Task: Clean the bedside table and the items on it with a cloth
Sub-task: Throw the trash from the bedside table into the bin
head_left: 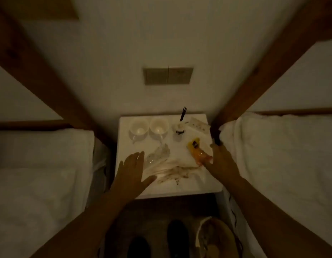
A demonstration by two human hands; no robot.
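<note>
Bedside table (189, 189) stained, holding cups (139, 128), clear wrapper (158, 154), orange packet (196, 151); left hand (132, 170) flat, released; right hand (223, 161) grip unclear.

The worktop (195, 185) is seen to be white and smooth with a slight sheen, and it is dulled by brown smears (172, 174) near the front. The cups (139, 127) are finished in a glossy white glaze. The crumpled wrapper (158, 155) is made of clear, shiny plastic, and the yellow-orange packet (197, 153) of glossy film. The bed posts (40, 71) are of brown wood, the bedding (40, 164) is of soft white cloth, and the wall (105, 71) is matt.
</note>
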